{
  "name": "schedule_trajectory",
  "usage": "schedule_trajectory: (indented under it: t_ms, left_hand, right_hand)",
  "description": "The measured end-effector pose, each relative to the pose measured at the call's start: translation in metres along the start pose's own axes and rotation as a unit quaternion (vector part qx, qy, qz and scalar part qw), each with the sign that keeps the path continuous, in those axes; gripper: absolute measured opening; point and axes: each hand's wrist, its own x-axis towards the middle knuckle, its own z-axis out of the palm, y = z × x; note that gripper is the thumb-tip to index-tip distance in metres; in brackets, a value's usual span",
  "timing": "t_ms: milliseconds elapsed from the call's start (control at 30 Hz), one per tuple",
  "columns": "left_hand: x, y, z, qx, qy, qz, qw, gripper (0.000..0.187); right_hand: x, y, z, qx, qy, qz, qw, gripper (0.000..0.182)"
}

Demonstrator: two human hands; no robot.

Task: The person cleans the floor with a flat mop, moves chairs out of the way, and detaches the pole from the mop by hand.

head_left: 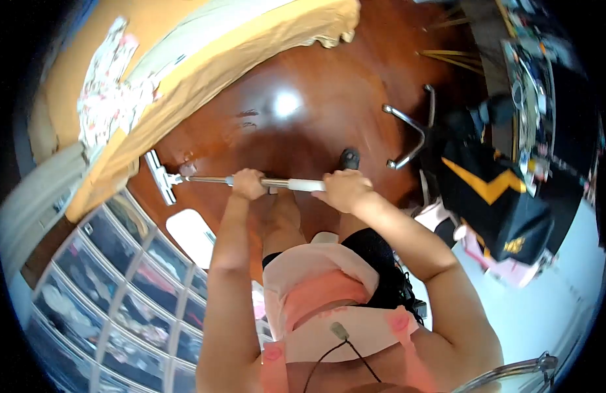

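- Left hand (249,184), right hand (347,190): each grip closed round the pole (208,179).
- Mop head (161,177) could snag the bed cover (211,73), its lower edge being near.

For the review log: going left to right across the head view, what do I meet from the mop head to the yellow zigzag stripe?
Mop head → left hand → right hand → metal chair legs → yellow zigzag stripe.

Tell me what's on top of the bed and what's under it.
A crumpled white patterned cloth and a pale greenish layer lie on the yellow cover. What is underneath can't be seen because the cover hangs over the side.
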Motion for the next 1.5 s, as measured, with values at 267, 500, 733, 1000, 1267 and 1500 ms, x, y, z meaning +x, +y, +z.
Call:
schedule_trajectory:
  t_ms: [267,500,733,1000,1267,1500]
  left_hand:
    - [0.004,0.310,0.049,0.004,-0.084,0.279,0.957,0.022]
    - [-0.065,0.551,0.139,0.129,-0.259,0.489,0.823,0.025]
    - [-0.155,0.653,0.263,0.135,-0.306,0.588,0.737,0.024]
    - [-0.129,0.650,0.304,0.073,-0.278,0.533,0.796,0.026]
    - [-0.039,0.581,0.224,0.182,-0.299,0.479,0.805,0.025]
    - [0.059,0.481,0.181,0.286,-0.277,0.458,0.795,0.024]
  right_hand:
    - [-0.259,0.182,0.123,0.073,-0.030,0.198,0.977,0.071]
    - [-0.474,0.217,0.334,0.246,0.046,0.346,0.904,0.063]
    - [-0.576,0.177,0.465,0.445,0.088,0.419,0.786,0.050]
    - [-0.550,0.217,0.524,0.422,0.135,0.394,0.806,0.045]
    - [-0.439,0.227,0.421,0.455,0.024,0.382,0.804,0.054]
    - [-0.281,0.195,0.431,0.513,0.087,0.323,0.791,0.059]
